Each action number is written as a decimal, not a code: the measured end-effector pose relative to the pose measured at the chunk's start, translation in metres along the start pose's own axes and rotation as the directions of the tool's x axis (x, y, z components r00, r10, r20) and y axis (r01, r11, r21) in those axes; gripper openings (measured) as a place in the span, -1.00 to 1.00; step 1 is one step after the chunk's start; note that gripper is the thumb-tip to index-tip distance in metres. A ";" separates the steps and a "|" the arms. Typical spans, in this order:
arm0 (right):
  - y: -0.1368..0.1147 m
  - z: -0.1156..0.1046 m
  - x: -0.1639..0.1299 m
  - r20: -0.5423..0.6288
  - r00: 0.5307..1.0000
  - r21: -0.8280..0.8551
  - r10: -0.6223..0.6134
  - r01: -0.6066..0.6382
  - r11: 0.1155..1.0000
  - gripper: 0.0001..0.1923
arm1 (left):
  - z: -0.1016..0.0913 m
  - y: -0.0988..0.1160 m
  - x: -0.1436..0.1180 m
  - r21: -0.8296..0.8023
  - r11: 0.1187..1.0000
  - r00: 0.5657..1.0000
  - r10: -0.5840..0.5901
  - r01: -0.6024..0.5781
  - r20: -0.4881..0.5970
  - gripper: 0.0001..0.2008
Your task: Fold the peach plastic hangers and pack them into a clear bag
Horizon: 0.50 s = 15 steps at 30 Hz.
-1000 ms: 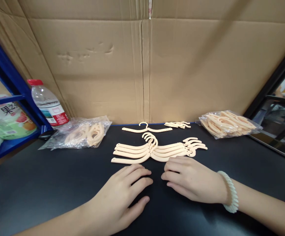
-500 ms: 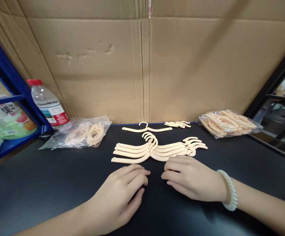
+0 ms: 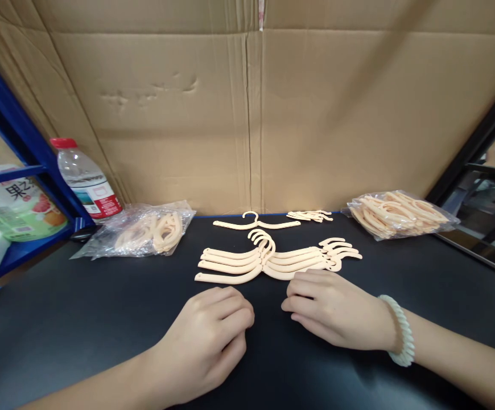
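Pale peach plastic hangers [image 3: 268, 261] lie on the black tabletop [image 3: 60, 319]. A clear bottle [image 3: 86, 181] has a red cap; the shelf frame [image 3: 12, 122] is blue; the backing cardboard [image 3: 247, 114] is brown.

Both forearms are bare, with no sleeves in view. The right hand [image 3: 337, 310] has a pale, milky-white coiled spiral bracelet [image 3: 399, 329] around its wrist. The left hand [image 3: 207, 336] wears no jewellery.
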State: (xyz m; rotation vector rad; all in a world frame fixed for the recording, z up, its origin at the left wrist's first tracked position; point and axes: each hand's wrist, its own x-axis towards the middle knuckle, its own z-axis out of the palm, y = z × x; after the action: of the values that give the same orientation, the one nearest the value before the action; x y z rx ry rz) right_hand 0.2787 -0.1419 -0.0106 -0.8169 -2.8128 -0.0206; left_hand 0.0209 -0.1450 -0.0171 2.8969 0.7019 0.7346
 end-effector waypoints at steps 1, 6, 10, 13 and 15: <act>0.000 0.000 0.000 -0.002 1.000 0.000 -0.001 0.001 1.000 -0.79 | 0.000 0.000 0.000 0.004 1.000 1.000 0.000 0.000 -0.003 -0.80; 0.000 0.000 0.000 -0.002 1.000 -0.007 -0.002 0.002 1.000 -0.79 | 0.001 -0.002 0.000 0.025 0.999 0.999 0.025 -0.024 -0.021 -0.81; 0.000 -0.001 0.000 0.007 1.000 -0.005 0.000 0.000 1.000 -0.78 | 0.002 -0.003 0.000 0.024 0.999 0.999 0.028 -0.028 -0.024 -0.81; 0.000 -0.002 0.000 0.010 1.000 -0.009 0.000 0.000 1.000 -0.78 | 0.002 -0.003 0.000 0.030 0.999 0.999 0.032 -0.031 -0.019 -0.81; 0.000 -0.001 0.000 0.005 1.000 -0.013 -0.005 0.005 1.000 -0.78 | 0.003 -0.004 -0.001 0.031 0.999 0.999 0.034 -0.034 -0.025 -0.81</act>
State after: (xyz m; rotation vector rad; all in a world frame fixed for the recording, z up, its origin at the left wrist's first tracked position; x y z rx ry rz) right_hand 0.2791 -0.1421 -0.0092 -0.8139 -2.8222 -0.0384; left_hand 0.0198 -0.1421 -0.0205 2.9389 0.6739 0.7730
